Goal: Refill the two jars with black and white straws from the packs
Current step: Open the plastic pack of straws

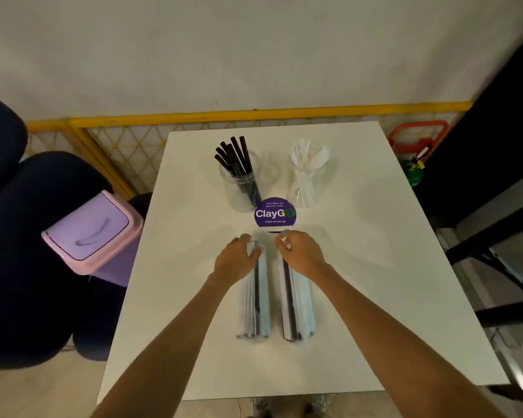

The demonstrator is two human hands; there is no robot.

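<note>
Two clear packs of black and white straws lie side by side on the white table, pointing away from me: the left pack and the right pack. My left hand grips the far end of the left pack. My right hand grips the far end of the right pack. Further back stand a clear jar with black straws on the left and a clear jar with white straws on the right.
A round purple ClayGo sticker lies between the jars and my hands. A pink and purple swing-lid bin stands left of the table, beside dark chairs. A yellow lattice fence runs behind.
</note>
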